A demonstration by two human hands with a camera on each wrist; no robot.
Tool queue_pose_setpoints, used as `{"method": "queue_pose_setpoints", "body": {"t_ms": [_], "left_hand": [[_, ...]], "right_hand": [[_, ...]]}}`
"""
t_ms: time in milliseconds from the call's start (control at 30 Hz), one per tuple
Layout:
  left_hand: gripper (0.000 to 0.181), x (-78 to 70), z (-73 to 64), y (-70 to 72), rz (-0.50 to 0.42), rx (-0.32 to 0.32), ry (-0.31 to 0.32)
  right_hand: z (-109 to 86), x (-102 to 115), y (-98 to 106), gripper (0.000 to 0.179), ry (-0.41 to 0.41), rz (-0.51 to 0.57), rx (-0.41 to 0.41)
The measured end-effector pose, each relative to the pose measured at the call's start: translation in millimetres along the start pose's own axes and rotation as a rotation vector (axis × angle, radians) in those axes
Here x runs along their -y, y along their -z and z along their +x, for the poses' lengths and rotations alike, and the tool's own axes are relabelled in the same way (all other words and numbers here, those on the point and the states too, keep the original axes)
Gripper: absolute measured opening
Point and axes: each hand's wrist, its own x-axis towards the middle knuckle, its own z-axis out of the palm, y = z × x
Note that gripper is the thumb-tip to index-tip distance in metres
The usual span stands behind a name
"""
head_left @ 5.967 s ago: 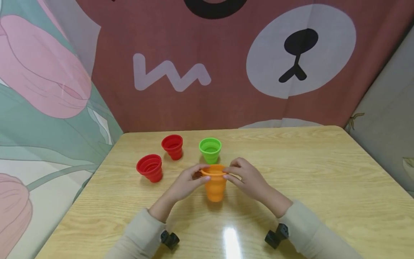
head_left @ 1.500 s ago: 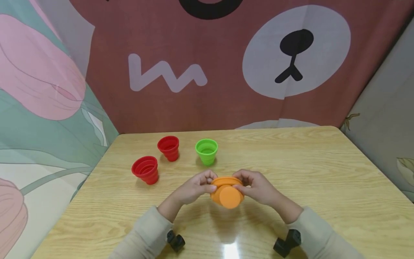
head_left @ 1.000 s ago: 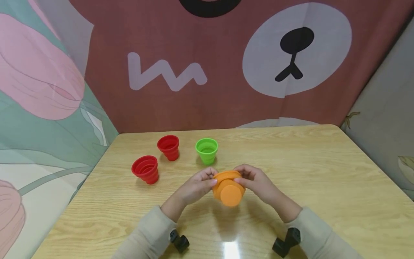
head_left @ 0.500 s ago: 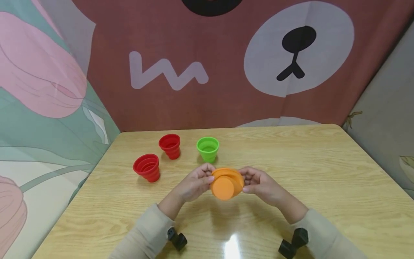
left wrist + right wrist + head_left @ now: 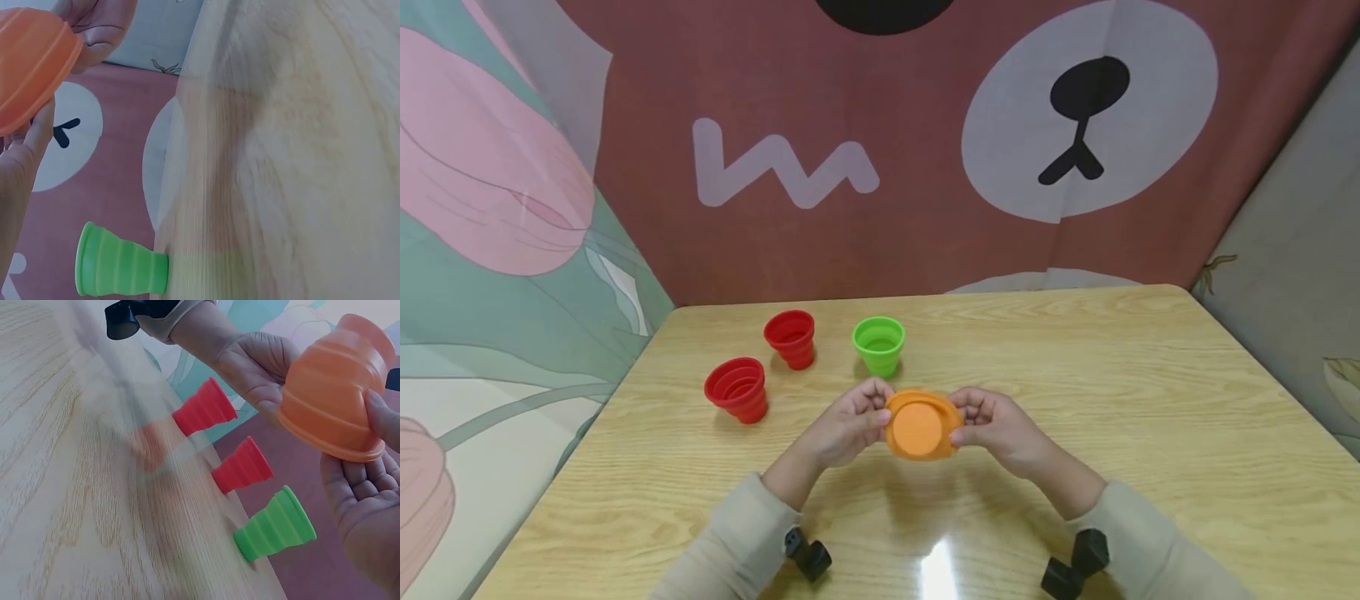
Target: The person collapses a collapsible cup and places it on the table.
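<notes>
An orange collapsible cup is held up above the table between both hands, its base facing the head camera and its rim tipped away. My left hand pinches the cup's left edge between thumb and fingers. On the opposite edge, my right hand grips with the thumb on the outer wall, pressing a dent into it in the right wrist view, and the fingers at the rim. The ridged wall of the orange cup shows there. The inside of the cup is hidden.
A green collapsible cup stands upright beyond the hands. Two red cups, one farther back and one nearer, stand to its left on the wooden table. A printed cloth hangs behind the table's far edge.
Six seconds ago the orange cup was upright, rim up. It has since been tipped so its base faces the head camera, and looks flatter over the last second. The other cups stay put.
</notes>
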Motion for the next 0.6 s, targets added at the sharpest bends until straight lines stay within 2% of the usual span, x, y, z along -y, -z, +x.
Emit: {"method": "queue_pose_setpoints", "body": {"t_ms": [167, 333, 467, 600], "left_hand": [[0.014, -1.2, -0.7, -0.8, 0.018, -0.032, 0.027], [0.020, -2.5, -0.3, -1.4, 0.038, -0.074, 0.041], [0.022, -2.0, -1.8, 0.5, 0.017, -0.034, 0.057], [0.021, 0.8, -4.9, 3.5, -0.031, 0.015, 0.103]], "right_hand": [[1.0, 0.4, -1.1, 0.023, -0.002, -0.074, -0.043], [3.6, 2.1, -4.0, 0.025, 0.013, -0.183, -0.120], [5.6, 3.5, -7.0, 0.035, -0.009, -0.263, -0.134], [7.0, 0.8, -6.9, 0.032, -0.037, -0.293, -0.077]]}}
